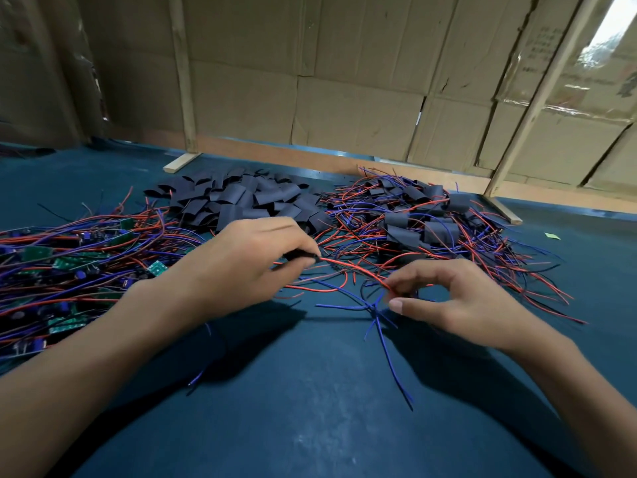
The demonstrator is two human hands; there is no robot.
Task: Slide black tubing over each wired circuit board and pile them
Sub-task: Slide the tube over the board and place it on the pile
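Observation:
My left hand grips a black tube piece with a red wire running out of its right end. My right hand pinches the far ends of that unit's red and blue wires between thumb and forefinger. Bare green circuit boards with red and blue wires lie heaped at the left. A pile of loose black tube pieces sits behind my left hand. Sleeved boards with their wires are piled at the back right.
Everything lies on a dark blue table. Cardboard panels with wooden battens stand along the table's far edge. A small green scrap lies at the far right.

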